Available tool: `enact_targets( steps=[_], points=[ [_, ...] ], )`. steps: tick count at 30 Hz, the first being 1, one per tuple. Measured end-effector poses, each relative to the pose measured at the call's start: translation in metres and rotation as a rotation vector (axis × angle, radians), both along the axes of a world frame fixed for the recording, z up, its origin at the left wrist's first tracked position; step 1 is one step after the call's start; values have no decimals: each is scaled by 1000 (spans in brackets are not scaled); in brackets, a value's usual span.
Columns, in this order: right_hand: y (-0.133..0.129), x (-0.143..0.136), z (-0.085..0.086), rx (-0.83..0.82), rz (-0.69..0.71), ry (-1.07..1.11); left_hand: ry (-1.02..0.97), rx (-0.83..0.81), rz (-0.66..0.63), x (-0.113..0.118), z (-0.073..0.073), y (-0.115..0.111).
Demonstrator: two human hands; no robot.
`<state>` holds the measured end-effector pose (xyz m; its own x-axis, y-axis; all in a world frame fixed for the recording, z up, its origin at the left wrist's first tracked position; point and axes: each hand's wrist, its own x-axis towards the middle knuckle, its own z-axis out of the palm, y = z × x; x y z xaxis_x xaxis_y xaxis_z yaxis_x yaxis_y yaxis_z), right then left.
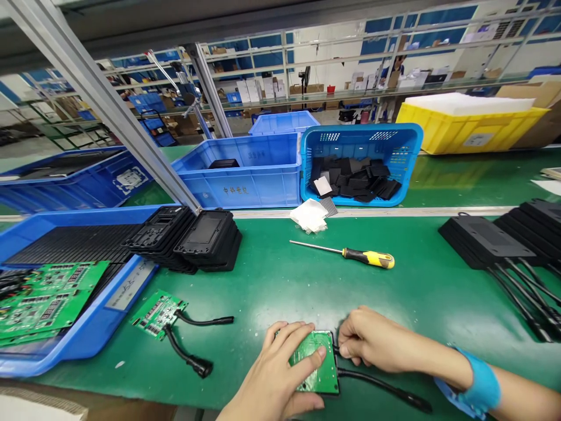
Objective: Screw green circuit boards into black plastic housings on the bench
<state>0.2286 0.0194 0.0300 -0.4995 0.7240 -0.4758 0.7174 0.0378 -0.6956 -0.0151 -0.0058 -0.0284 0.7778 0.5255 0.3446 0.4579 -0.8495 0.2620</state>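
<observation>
A green circuit board (322, 369) sits in a shallow black case, whose dark rim shows along its right side. My left hand (280, 368) holds the board and case from the left, thumb pressed on the board's face and fingers over the far edge. At the right edge, my right hand (366, 342) is closed in a pinch around the upper black cable, mostly hidden by the fingers. A second black cable (385, 386) runs out below it to the right, lying loose on the bench. My right wrist wears a blue strap (475, 383).
A screwdriver (368, 257) lies beyond my hands. Left are a loose board with cables (160, 313), stacked black cases (208, 240) and a blue tray (114, 327) of boards. Finished-looking black units (491, 240) stand right. Behind are a basket (414, 158) of black pads and white sheets (309, 215).
</observation>
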Motion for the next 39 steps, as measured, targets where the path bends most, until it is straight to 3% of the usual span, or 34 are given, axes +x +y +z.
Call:
enact_targets(
  steps=[3,6,10,13,16,18,20,22,25,29,33,39],
  points=[
    [16,-3,5,-149,65,-4,3,10,-12,1,5,1],
    [27,-7,9,-131,96,-69,-14,6,-2,0,1,0],
    [22,-7,9,208,42,-210,-48,-4,42,-1,-11,-2],
    [-2,-1,-1,451,18,-260,-21,13,69,-1,-12,-3],
    [-33,4,-19,664,38,-158,7,66,64,1,-6,-3],
    [-49,4,-31,894,57,7,28,70,37,3,2,-3],
    [-58,2,-40,1099,87,131,64,35,15,6,12,-4],
    [-60,0,-48,1203,98,171,106,11,12,9,20,-5],
    [-61,-4,-58,1240,48,137,125,54,2,12,27,-5],
    [-68,-6,-68,1338,-21,58,51,106,-13,12,21,-3],
    [-65,-3,-61,1333,4,67,14,110,-42,11,16,0],
    [-50,2,-48,1296,78,153,114,66,-84,11,36,8]
  ],
)
